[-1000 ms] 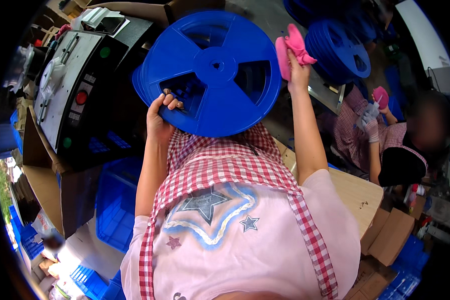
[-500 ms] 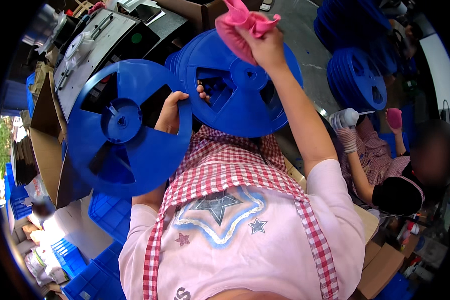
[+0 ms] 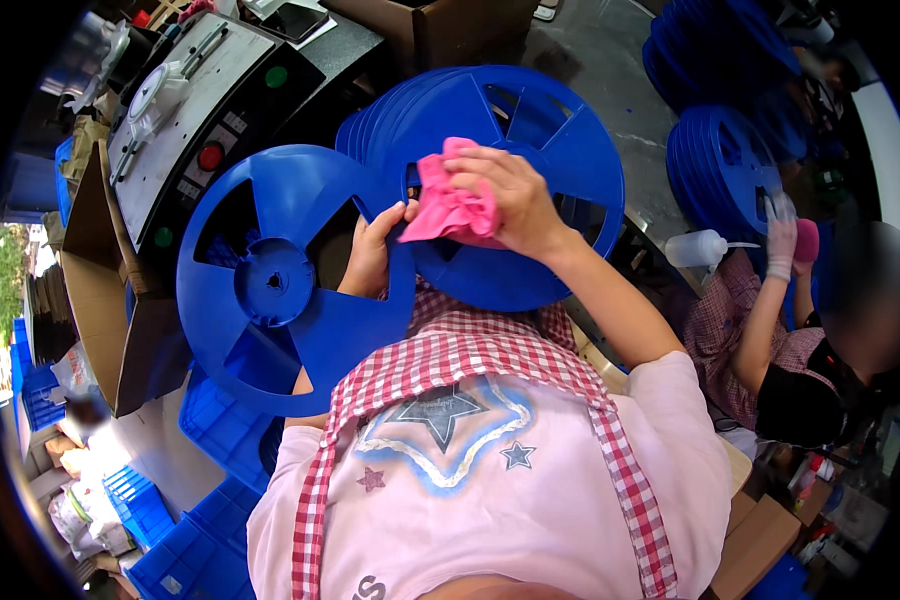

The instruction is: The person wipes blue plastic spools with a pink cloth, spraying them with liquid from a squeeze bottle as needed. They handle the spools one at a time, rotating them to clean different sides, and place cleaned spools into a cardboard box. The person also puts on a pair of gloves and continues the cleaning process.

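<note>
A large blue plastic reel flange (image 3: 365, 325) with wide cut-outs and a round hub is held upright on the left. My left hand (image 3: 370, 252) grips it by its right edge, thumb on the face I see, with the other fingers mostly hidden. In my right hand (image 3: 522, 205) is a bunched pink cloth (image 3: 448, 212), closed in the fingers beside my left thumb, near the reel's right edge. Whether the cloth touches the reel, I cannot tell. Directly behind the cloth leans a stack of similar blue reels (image 3: 445, 110) in front of my apron.
A machine with a red button (image 3: 210, 156) stands at the far left, beside an open cardboard box (image 3: 95, 330). Blue crates (image 3: 225, 425) sit at lower left. At right, a co-worker's gloved hand (image 3: 781, 240) is by more stacked reels (image 3: 720, 160) and a white squeeze bottle (image 3: 695, 248).
My right hand has brought the pink cloth down and left, from above the stack to beside my left hand. The held reel has shifted slightly right and down. The co-worker's gloved hand has left the bottle.
</note>
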### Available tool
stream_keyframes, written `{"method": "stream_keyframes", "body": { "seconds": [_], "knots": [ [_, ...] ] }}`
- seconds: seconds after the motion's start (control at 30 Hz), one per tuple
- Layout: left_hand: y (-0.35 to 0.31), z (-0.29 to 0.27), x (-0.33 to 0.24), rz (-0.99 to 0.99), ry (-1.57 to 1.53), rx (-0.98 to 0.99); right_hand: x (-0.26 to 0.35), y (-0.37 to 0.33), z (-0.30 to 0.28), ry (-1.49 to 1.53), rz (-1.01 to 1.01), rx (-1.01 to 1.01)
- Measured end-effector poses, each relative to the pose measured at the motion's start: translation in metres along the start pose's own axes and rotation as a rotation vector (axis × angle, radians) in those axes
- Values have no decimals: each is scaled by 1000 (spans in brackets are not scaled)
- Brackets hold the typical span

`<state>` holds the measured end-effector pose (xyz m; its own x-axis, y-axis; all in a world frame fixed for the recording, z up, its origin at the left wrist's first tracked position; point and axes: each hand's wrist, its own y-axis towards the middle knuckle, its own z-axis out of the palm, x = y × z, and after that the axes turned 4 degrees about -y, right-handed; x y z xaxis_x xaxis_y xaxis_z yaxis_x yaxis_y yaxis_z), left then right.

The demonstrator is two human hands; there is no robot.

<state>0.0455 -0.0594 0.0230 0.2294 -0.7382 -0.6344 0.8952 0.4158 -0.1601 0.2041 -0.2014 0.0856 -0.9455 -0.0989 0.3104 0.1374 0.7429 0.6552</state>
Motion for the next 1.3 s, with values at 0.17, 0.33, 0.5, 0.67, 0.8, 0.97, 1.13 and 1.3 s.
{"method": "stream_keyframes", "body": {
  "seconds": [0.17, 0.33, 0.5, 0.67, 0.8, 0.97, 1.13, 1.3],
  "knots": [
    [-1, 0, 1, -41, -53, -29, -147, -73, -31, -434, 750, -343],
    [13, -8, 7, -23, -77, -43, 10, -56, 3, 0, 217, -169],
    [17, -11, 2, -108, -212, 26, 54, -84, -2, -12, 94, -14],
    [12, -11, 2, -77, -135, -39, -88, -158, -28, -158, 804, -476],
    [17, -23, 5, -124, -98, -53, -143, -147, -46, 997, 995, -995],
    [11, -8, -8, -135, 112, -162, -89, -47, -94, 685, 439, -266],
    [17, -35, -1, -182, -29, -327, 60, 80, -42, 1030, 169, -46],
    [16, -15, -8, -378, -342, 289, -11, 52, 35, 491, 284, -89]
  ]
}}
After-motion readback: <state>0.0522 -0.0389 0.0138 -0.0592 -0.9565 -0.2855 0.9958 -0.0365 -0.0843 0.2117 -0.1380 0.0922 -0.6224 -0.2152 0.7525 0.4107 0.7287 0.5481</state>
